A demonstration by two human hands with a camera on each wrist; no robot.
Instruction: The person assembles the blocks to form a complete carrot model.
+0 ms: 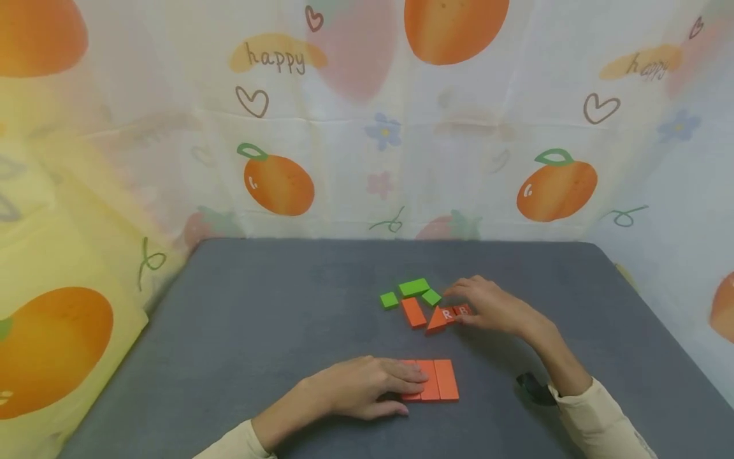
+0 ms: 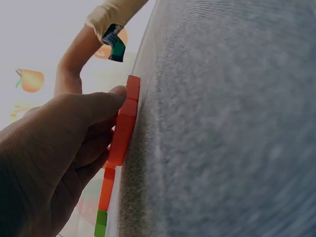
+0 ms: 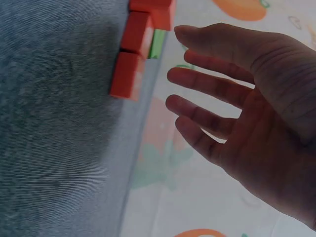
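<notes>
My left hand (image 1: 367, 386) rests on a row of flat orange blocks (image 1: 447, 380) at the near middle of the table. Its fingers lie over the left part of the row, covering some of it, with the thumb along the near side. In the left wrist view the thumb tip is right at an orange block (image 2: 123, 128). Farther back, my right hand (image 1: 496, 306) hovers beside two small orange blocks lettered R (image 1: 447, 315) and B (image 1: 462, 310). The right wrist view shows its fingers spread and loosely bent, holding nothing, apart from the red-looking blocks (image 3: 126, 74).
Left of the lettered blocks lie an orange triangle (image 1: 436, 321) and an orange rectangle (image 1: 413, 312). Behind them are a long green block (image 1: 414, 288) and two small green ones. The grey table (image 1: 258, 306) meets a fruit-printed curtain (image 1: 344, 159) at its back edge.
</notes>
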